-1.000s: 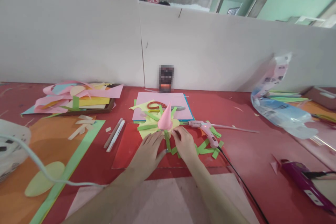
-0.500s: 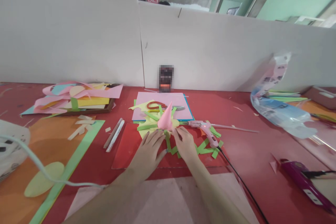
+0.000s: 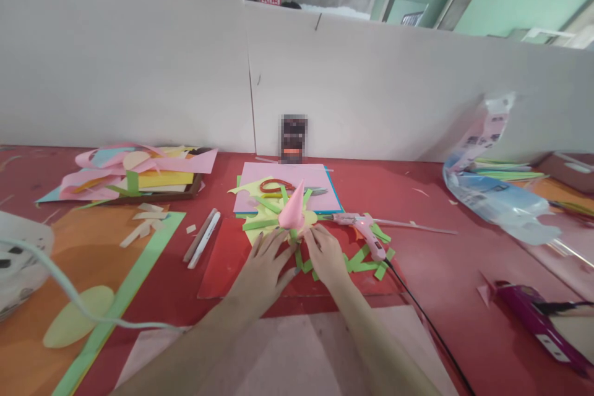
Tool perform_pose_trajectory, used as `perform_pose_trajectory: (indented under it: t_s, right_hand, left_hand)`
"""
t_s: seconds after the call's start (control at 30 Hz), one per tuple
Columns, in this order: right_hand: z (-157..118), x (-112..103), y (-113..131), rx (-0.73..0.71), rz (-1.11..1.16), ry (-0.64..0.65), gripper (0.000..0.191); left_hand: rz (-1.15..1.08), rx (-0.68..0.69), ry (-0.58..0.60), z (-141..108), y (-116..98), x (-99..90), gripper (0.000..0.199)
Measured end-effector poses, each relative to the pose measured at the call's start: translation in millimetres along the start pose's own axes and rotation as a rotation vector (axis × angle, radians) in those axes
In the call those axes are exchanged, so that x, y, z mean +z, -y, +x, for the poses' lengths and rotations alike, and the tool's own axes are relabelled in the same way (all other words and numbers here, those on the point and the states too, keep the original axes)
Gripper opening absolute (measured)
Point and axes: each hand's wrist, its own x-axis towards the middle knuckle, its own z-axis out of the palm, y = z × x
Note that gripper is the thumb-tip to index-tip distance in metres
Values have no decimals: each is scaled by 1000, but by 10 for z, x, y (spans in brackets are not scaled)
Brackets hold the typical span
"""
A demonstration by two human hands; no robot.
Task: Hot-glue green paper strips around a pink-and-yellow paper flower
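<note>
A pink paper cone (image 3: 293, 209) stands point up on a yellow paper shape (image 3: 253, 221), with green paper strips (image 3: 262, 224) fanning out around it. My left hand (image 3: 266, 263) lies flat with its fingers stretched out, their tips on the paper at the cone's near left side. At the near right side of the cone, my right hand (image 3: 327, 250) has its fingers closed together, touching the paper by the cone's base. Whatever lies between those fingertips is hidden. More loose green strips (image 3: 364, 265) are scattered right of my right hand, on a red board (image 3: 223, 278).
A pink hot glue gun (image 3: 366, 235) with a glue stick and black cord lies at the right. Red-handled scissors (image 3: 276, 185) rest on pink sheets (image 3: 306, 173) behind the cone. Pens (image 3: 204, 240) and a tray of paper scraps (image 3: 195, 182) are at left, a plastic bag (image 3: 501, 192) at right.
Both hands stay at the cone's base with only slight finger shifts. My left fingers are a little more spread, and the cone stands where it was.
</note>
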Motion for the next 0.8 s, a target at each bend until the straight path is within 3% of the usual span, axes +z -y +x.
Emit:
perform_pose_trajectory:
  t_s: [0.63,0.8]
  right_hand:
    - [5,98,-59,7,-211,2,33]
    - [8,64,-49,8,-135,2,34]
  left_hand:
    - [-33,-2,9,-18,-5,-17,37]
    - [-50,2,8,-20,0,-26,36]
